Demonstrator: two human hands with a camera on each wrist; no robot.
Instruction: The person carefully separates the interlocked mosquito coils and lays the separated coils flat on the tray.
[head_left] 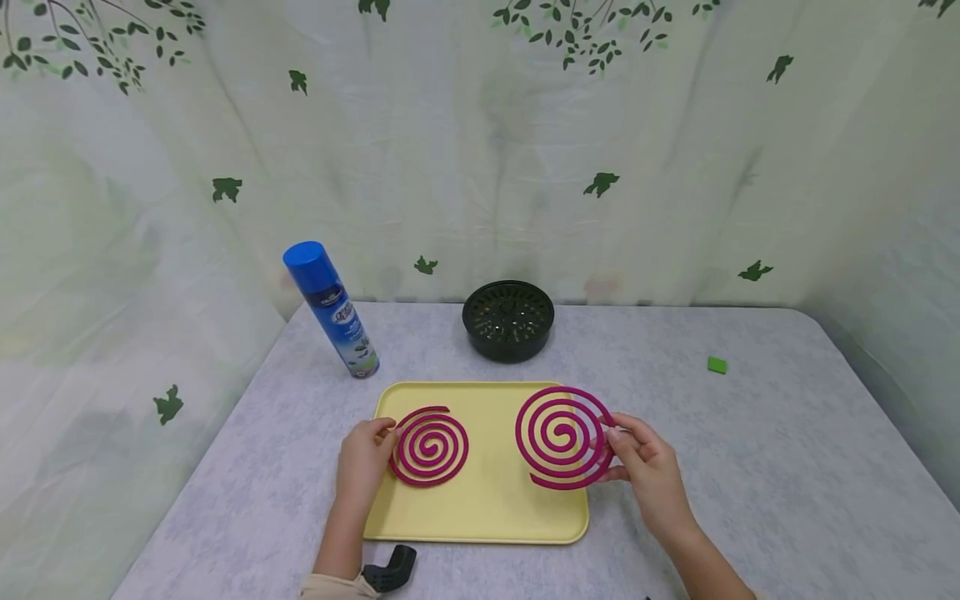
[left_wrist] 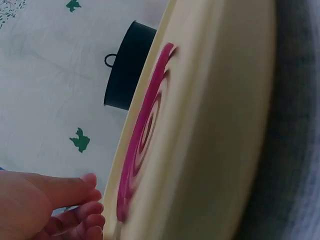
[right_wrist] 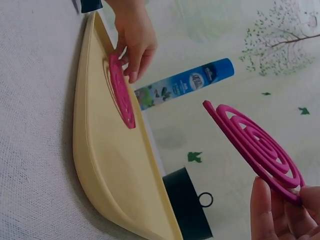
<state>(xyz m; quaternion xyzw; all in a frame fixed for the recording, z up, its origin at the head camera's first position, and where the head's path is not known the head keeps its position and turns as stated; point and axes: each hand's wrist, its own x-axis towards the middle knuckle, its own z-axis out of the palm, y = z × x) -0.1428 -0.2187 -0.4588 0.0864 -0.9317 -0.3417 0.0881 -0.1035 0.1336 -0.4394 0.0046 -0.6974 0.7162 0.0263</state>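
Observation:
In the head view, my right hand (head_left: 647, 467) pinches the outer ring of a magenta mosquito coil (head_left: 564, 429), raised over the right end of a yellow tray (head_left: 495, 527). The right wrist view shows that coil (right_wrist: 257, 145) tilted, its rim between thumb and fingers. A second magenta mosquito coil (head_left: 429, 450) lies in the tray's left half. My left hand (head_left: 363, 467) is at its left edge, fingers loosely bent. In the left wrist view, a small gap shows between those fingertips (left_wrist: 90, 181) and the coil (left_wrist: 131, 165).
A blue spray can (head_left: 332, 310) stands behind the tray at the left. The round black metal holder (head_left: 508, 333), with perforations and a small ring, is behind the tray. A small green piece (head_left: 717, 365) lies to the right. A leaf-print curtain (head_left: 450, 167) hangs behind the table.

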